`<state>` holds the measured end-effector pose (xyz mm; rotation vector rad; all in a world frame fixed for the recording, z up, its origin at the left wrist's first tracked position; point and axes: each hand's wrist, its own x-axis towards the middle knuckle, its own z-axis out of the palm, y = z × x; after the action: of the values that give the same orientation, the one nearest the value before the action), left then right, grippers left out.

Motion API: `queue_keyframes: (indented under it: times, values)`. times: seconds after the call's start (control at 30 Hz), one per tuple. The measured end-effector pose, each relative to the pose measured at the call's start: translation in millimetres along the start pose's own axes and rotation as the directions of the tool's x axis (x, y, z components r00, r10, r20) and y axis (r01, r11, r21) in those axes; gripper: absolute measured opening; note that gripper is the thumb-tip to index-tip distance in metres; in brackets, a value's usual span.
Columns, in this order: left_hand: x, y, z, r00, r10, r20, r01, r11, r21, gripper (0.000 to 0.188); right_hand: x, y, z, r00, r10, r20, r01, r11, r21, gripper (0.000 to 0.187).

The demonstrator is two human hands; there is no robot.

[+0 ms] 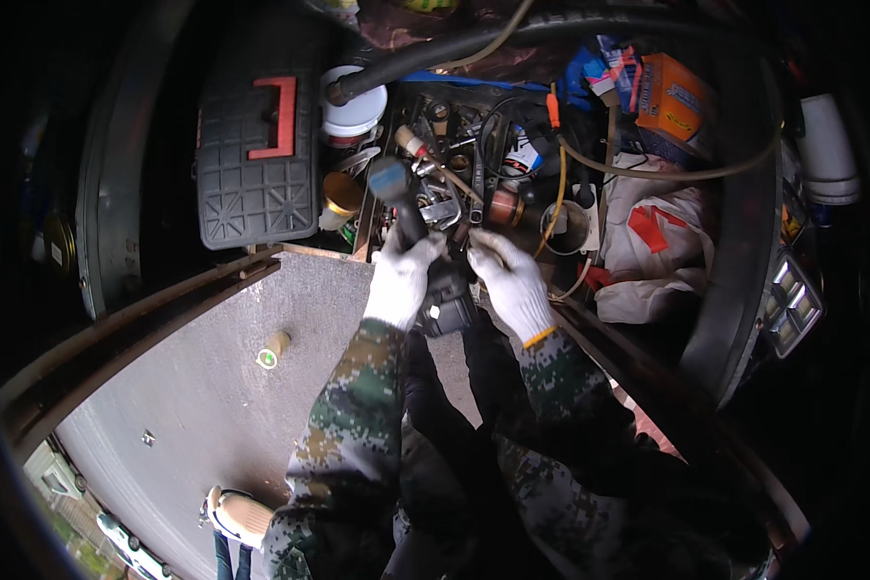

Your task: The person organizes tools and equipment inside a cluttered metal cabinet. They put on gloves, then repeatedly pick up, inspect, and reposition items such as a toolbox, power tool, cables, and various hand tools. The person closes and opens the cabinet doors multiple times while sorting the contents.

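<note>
My left hand (402, 275), in a white glove, is closed around the dark handle of a cordless power tool (425, 253) whose blue-grey head points up toward the clutter. The right hand (510, 280), also gloved in white, rests against the tool's body, and its fingertips pinch a small dark piece at the tool's side. Both hands hover at the near edge of an open compartment packed with metal tools (459, 184). Camouflage sleeves cover both forearms.
A black plastic case (257, 145) with a red latch lies left of the tools. A black hose (474, 43) arcs across the top. An orange box (675, 97) and a white cloth (652, 246) lie at right. A small capped cylinder (273, 350) lies on the grey pavement.
</note>
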<state>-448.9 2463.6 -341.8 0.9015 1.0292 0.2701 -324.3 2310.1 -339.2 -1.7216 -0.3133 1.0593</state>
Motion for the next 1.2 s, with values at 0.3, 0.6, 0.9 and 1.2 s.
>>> queue_keyframes:
  times: [0.3, 0.6, 0.9, 1.2]
  values:
    - [90.5, 12.7, 62.4, 0.993, 0.107, -0.049, -0.014, 0.519, 0.855, 0.109, -23.8, 6.3, -33.3, 0.994, 0.088, -0.070, -0.093, 0.994, -0.062, 0.046]
    - [18.0, 47.4, -17.5, 0.841, 0.521, 0.145, -0.460, 0.548, 0.698, 0.052, -21.2, -45.8, 30.2, 0.999, 0.034, -0.033, -0.035, 0.999, -0.039, 0.043]
    - [-96.7, 149.4, -217.8, 0.716, 0.310, -0.626, -0.348, 0.935, 0.064, 0.083, 44.4, -155.5, 180.4, 0.942, -0.132, 0.310, 0.028, 0.947, 0.319, 0.056]
    - [-40.1, 307.6, -280.7, 0.959, 0.078, -0.272, 0.000, 0.962, 0.273, 0.093, 89.0, -186.7, 330.3, 0.960, 0.109, 0.257, -0.244, 0.777, 0.580, 0.054]
